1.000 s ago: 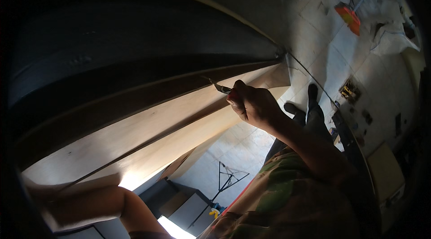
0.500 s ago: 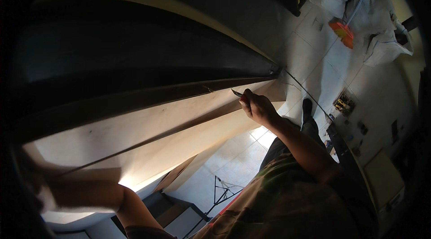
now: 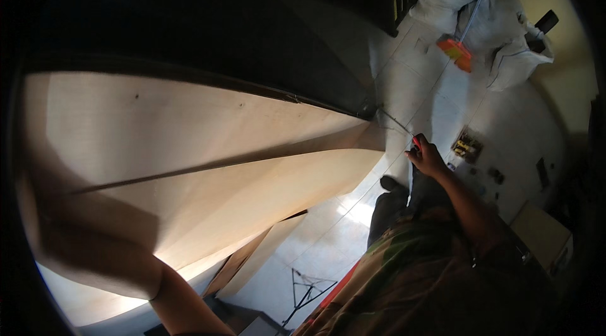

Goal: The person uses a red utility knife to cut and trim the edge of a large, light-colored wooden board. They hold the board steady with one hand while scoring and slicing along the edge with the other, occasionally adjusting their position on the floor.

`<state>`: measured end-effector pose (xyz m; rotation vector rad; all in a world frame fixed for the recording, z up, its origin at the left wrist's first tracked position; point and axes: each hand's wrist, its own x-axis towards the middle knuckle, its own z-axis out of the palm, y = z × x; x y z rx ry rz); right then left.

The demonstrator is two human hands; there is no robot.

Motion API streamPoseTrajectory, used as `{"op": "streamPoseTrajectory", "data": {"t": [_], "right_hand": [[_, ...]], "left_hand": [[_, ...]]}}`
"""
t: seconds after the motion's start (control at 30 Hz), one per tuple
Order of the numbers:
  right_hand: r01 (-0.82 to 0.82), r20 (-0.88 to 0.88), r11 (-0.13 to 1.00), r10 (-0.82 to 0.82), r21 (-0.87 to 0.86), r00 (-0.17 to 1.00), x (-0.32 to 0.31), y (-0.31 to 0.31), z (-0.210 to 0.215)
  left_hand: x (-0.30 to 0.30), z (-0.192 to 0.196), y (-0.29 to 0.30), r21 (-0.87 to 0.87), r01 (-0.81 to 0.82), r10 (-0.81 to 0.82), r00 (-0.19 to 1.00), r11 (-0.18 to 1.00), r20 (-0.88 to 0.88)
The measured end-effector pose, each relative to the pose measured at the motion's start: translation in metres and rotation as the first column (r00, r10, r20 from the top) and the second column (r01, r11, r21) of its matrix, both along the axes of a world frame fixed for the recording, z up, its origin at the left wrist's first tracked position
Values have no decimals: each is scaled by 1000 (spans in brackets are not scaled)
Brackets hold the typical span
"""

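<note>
The head view looks steeply down from the person's head, through the left of two side-by-side wide fisheye cameras, upright and unmirrored. The patterned shirt [image 3: 404, 263] looms close at the lower edge; the pale wooden panel [image 3: 189, 115] spreads across the left, the tiled floor [image 3: 404, 77] lying farther off. Straight edges bow toward the dark rim.

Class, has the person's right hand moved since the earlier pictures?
Yes: the right hand has shifted rightward in the view, now much nearer to straight below the orange broom head.
</note>
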<state>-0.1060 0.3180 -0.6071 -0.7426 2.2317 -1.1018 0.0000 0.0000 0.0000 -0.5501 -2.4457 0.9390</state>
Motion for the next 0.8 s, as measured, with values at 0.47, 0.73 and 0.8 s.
{"op": "streamPoseTrajectory", "data": {"t": [0.47, 0.73, 0.8], "right_hand": [[32, 88, 555, 75, -831, 993, -17, -238, 161], [-254, -239, 192, 98, -948, 966, -39, -277, 141], [-279, -278, 90, 29, -956, 960, -37, -287, 143]], "left_hand": [[-26, -185, 13, -138, -72, 81, 995, 988, 64], [-13, -274, -5, -279, -261, 197, 951, 924, -239], [-25, -277, 62, -351, -275, 197, 950, 895, -242]]}}
